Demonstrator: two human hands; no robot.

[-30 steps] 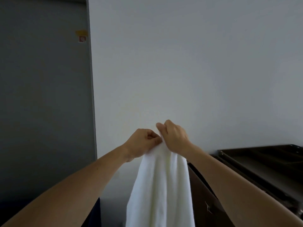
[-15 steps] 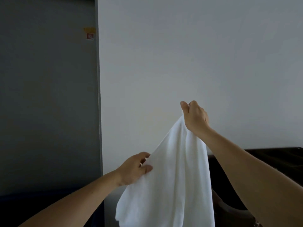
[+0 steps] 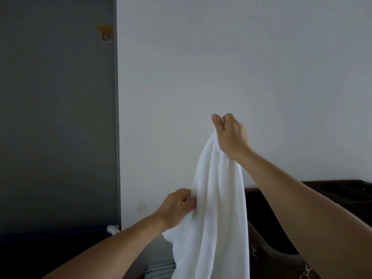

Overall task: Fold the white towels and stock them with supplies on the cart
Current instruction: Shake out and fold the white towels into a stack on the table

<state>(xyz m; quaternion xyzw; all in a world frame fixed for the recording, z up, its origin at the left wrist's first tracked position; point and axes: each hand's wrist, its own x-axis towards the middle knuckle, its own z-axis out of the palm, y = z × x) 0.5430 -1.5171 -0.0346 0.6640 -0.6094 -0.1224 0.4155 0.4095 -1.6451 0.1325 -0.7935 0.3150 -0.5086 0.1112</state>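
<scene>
A white towel (image 3: 213, 208) hangs in front of me, bunched in long folds and running out of the bottom of the view. My right hand (image 3: 231, 135) grips its top corner, raised high before the white wall. Lower and to the left, my left hand (image 3: 177, 208) pinches the towel's left edge. Behind my right forearm stands the dark cart (image 3: 342, 196), with its top tray at the right edge.
A dark grey door or panel (image 3: 56, 117) fills the left side, with a small sticker (image 3: 105, 34) near its top. A small white cloth piece (image 3: 112, 228) shows at its foot. A dark bag with a metal clip (image 3: 281, 250) hangs on the cart's side.
My hands started together at the towel's top. My right hand has lifted the corner up and right, while my left hand slid down the left edge and now pinches it lower.
</scene>
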